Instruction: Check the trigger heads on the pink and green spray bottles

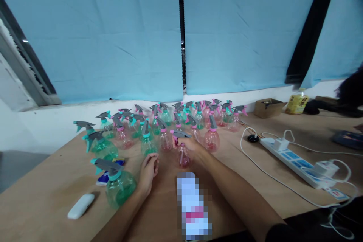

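My right hand (190,146) is closed around the neck of a pink spray bottle (183,156) with a grey trigger head, standing on the wooden table (232,166). My left hand (148,172) rests on the table just left of it, fingers curled loosely, holding nothing I can see. A green spray bottle (120,185) stands to the left of my left hand. Behind them, several pink and green spray bottles (170,121) stand crowded together toward the wall.
A white power strip (295,162) with plugs and white cables lies at the right. A small cardboard box (267,107) and a yellow bottle (296,102) sit at the back right. A white oblong object (81,205) lies near the left front. A blurred-out patch (193,208) covers something in front of me.
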A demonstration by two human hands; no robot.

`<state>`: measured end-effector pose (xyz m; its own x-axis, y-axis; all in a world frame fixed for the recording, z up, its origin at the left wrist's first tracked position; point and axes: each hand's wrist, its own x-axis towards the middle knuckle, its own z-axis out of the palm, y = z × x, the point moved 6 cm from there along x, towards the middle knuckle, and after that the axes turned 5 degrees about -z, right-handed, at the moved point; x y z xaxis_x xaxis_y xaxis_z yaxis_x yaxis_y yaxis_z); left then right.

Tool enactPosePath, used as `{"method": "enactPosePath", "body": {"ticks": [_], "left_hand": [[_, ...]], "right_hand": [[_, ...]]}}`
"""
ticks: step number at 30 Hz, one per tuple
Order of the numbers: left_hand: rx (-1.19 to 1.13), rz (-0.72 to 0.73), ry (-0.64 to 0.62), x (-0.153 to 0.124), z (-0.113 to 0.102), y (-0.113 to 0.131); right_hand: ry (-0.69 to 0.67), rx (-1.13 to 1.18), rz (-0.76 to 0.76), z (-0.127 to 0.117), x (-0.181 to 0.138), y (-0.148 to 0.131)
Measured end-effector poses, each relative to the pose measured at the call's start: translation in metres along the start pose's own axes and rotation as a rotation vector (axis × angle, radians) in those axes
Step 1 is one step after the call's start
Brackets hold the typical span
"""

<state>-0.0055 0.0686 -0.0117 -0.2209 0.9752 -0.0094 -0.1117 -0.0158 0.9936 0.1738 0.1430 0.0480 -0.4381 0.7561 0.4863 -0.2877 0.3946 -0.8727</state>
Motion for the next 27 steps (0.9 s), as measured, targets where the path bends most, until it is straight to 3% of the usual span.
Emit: {"method": "enactPosePath", "body": {"ticks": [4, 10, 14, 18, 23, 27], "left_hand": [[0.025, -0.025, 0.007, -0.001, 0.0, -0.001], [0.058, -0.008, -0.005, -0.002, 0.003, 0.001], [0.131, 0.073, -0.073, -0.002, 0.007, 0.004], [0.222, 0.182, -0.186, -0.01, 0.015, 0.012], [0.358, 0.319, -0.248, -0.029, 0.022, 0.029], [0.463, 0.409, -0.249, -0.044, 0.025, 0.04]], "right_hand": [[0.026, 0.013, 0.041, -0.002, -0.001, 0.005], [0.006, 0.045, -0.024, -0.001, 0.0, 0.001], [0.024, 0.01, -0.034, 0.001, 0.001, -0.003], [0.123, -0.035, -0.105, 0.006, -0.006, -0.006], [0.435, -0.191, -0.31, 0.01, -0.023, -0.012], [0.438, -0.358, -0.3, 0.022, -0.023, -0.017]]}}
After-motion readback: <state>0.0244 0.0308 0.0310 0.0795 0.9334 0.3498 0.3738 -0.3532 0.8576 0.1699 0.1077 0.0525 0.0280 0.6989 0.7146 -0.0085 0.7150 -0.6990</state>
